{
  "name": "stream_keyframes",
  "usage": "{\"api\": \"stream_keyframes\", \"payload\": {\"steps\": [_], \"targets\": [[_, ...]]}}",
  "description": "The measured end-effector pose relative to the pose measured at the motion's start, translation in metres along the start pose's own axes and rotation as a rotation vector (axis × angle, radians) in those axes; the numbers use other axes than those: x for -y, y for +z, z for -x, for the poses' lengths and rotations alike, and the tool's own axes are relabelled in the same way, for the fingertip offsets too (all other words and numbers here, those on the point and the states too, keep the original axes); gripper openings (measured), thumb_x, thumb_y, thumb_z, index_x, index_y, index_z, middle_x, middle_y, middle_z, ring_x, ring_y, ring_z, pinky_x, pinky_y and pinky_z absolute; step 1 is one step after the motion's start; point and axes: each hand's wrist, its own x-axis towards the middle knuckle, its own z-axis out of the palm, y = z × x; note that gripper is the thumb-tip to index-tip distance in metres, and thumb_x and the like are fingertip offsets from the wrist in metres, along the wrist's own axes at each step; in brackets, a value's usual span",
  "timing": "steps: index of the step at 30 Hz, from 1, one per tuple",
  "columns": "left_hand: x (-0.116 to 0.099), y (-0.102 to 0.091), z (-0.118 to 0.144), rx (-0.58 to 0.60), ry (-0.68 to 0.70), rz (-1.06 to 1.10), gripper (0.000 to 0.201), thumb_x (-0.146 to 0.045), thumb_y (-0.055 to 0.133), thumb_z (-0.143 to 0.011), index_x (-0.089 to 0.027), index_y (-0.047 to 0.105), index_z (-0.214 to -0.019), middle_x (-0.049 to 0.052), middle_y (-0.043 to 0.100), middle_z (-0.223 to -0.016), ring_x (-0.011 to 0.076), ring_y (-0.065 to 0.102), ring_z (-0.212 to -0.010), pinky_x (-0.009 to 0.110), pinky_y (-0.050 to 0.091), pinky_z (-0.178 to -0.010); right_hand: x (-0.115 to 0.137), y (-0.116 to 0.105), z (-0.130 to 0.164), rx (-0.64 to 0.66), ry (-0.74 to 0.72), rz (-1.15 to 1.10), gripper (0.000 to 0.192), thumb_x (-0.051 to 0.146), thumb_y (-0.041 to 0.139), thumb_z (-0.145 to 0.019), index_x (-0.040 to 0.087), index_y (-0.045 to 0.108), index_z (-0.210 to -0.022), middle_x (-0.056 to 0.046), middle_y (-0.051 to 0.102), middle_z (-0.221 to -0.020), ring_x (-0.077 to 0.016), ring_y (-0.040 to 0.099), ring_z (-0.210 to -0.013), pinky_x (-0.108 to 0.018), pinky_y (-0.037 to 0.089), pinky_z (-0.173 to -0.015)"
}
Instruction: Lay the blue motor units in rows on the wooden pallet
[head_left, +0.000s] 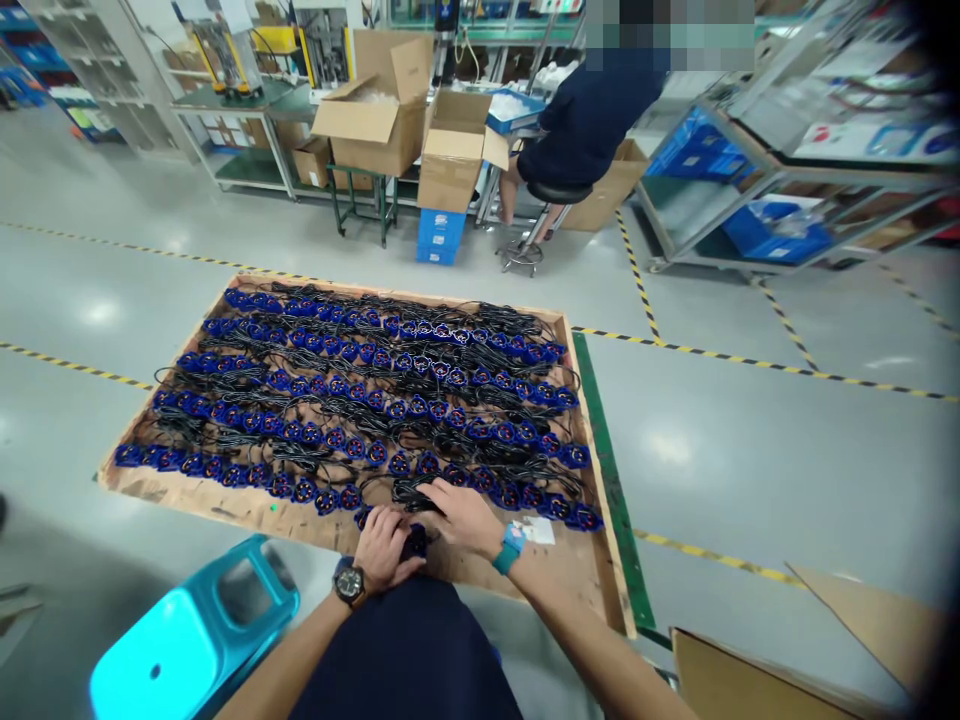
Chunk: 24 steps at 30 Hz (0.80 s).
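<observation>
Near the tray's front edge, my left hand (381, 547) is closed around a dark blue round part (415, 541), which shows between thumb and fingers and is partly covered. My right hand (463, 516) lies just to its right, fingers curled onto a coiled black cable (409, 491). Both hands are inside a shallow wooden tray (180, 492). Rows of blue round parts with coloured inner pieces (304, 490) fill much of it, with bundled black cables between the rows. A white paper slip (538, 530) lies beside my right wrist.
A turquoise plastic stool (150, 650) stands at the lower left. An open cardboard box (720, 680) is at the lower right. Beyond the tray are cardboard boxes (454, 165), blue crates (439, 238), a seated person (600, 120) and a shelf cart (675, 210).
</observation>
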Motion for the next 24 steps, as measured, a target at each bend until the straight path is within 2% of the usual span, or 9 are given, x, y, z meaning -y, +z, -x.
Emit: {"api": "stream_keyframes", "payload": {"steps": [3, 7, 10, 13, 15, 18, 21, 24], "targets": [[-0.003, 0.005, 0.001, -0.025, 0.025, 0.012, 0.037, -0.052, 0.054, -0.091, -0.019, 0.064, -0.101, 0.013, 0.065, -0.112, 0.0288, 0.057, -0.11, 0.051, 0.042, -0.101, 0.006, 0.001, -0.016, -0.027, -0.018, -0.124, 0.032, 0.033, 0.052, -0.098, 0.021, 0.057, -0.128, -0.004, 0.065, -0.111, -0.0161, 0.064, -0.098, -0.025, 0.048, -0.084], [-0.007, 0.014, -0.001, -0.027, 0.084, -0.024, 0.029, -0.042, 0.052, -0.094, -0.019, 0.065, -0.106, 0.012, 0.065, -0.111, 0.0272, 0.057, -0.109, 0.049, 0.042, -0.099, 0.013, 0.01, -0.035, 0.002, -0.051, 0.003, 0.027, 0.035, 0.05, -0.1, 0.022, 0.059, -0.122, -0.003, 0.065, -0.111, -0.0149, 0.063, -0.098, -0.024, 0.048, -0.084], [-0.009, 0.021, -0.005, -0.011, 0.083, -0.078, 0.032, -0.043, 0.052, -0.093, -0.019, 0.066, -0.108, 0.014, 0.065, -0.107, 0.0285, 0.057, -0.108, 0.049, 0.043, -0.096, 0.023, 0.021, -0.042, 0.013, -0.019, 0.136, 0.025, 0.029, 0.049, -0.099, 0.016, 0.061, -0.116, -0.01, 0.063, -0.109, -0.0218, 0.06, -0.097, -0.033, 0.048, -0.082], [-0.009, 0.02, -0.007, 0.01, 0.089, -0.064, 0.034, -0.045, 0.054, -0.092, -0.018, 0.066, -0.108, 0.014, 0.065, -0.106, 0.0287, 0.057, -0.108, 0.048, 0.043, -0.096, 0.03, 0.03, -0.038, -0.029, 0.015, 0.222, 0.035, 0.018, 0.047, -0.096, 0.01, 0.054, -0.129, -0.017, 0.059, -0.114, -0.0301, 0.052, -0.107, -0.044, 0.045, -0.089], [-0.007, 0.013, -0.006, 0.039, 0.109, -0.002, 0.035, -0.047, 0.054, -0.092, -0.018, 0.065, -0.108, 0.013, 0.064, -0.108, 0.0279, 0.056, -0.109, 0.047, 0.042, -0.097, 0.027, 0.034, -0.031, -0.061, -0.007, 0.29, 0.039, 0.015, 0.046, -0.095, 0.011, 0.051, -0.134, -0.017, 0.058, -0.116, -0.0308, 0.049, -0.11, -0.046, 0.043, -0.092], [0.002, -0.007, -0.002, 0.073, 0.074, 0.042, 0.04, -0.05, 0.053, -0.091, -0.017, 0.063, -0.112, 0.013, 0.064, -0.114, 0.0286, 0.055, -0.114, 0.049, 0.037, -0.103, 0.015, 0.039, -0.02, -0.131, -0.087, 0.359, 0.04, 0.014, 0.048, -0.095, 0.013, 0.052, -0.135, -0.014, 0.059, -0.119, -0.0283, 0.048, -0.11, -0.043, 0.043, -0.094], [0.021, -0.032, 0.001, 0.084, 0.007, -0.028, 0.05, -0.053, 0.054, -0.09, -0.014, 0.058, -0.122, 0.017, 0.06, -0.127, 0.0322, 0.048, -0.126, 0.054, 0.029, -0.111, 0.003, 0.044, -0.009, -0.253, -0.085, 0.34, 0.042, 0.02, 0.051, -0.097, 0.011, 0.051, -0.138, -0.015, 0.059, -0.125, -0.028, 0.047, -0.117, -0.043, 0.041, -0.099], [0.041, -0.048, 0.002, 0.142, -0.062, -0.141, 0.071, -0.061, 0.056, -0.087, -0.01, 0.05, -0.135, 0.022, 0.05, -0.142, 0.0362, 0.039, -0.137, 0.057, 0.021, -0.116, -0.001, 0.047, -0.003, -0.319, -0.039, 0.317, 0.043, 0.027, 0.054, -0.098, 0.012, 0.053, -0.138, -0.015, 0.059, -0.131, -0.0288, 0.046, -0.122, -0.044, 0.038, -0.103]]}}
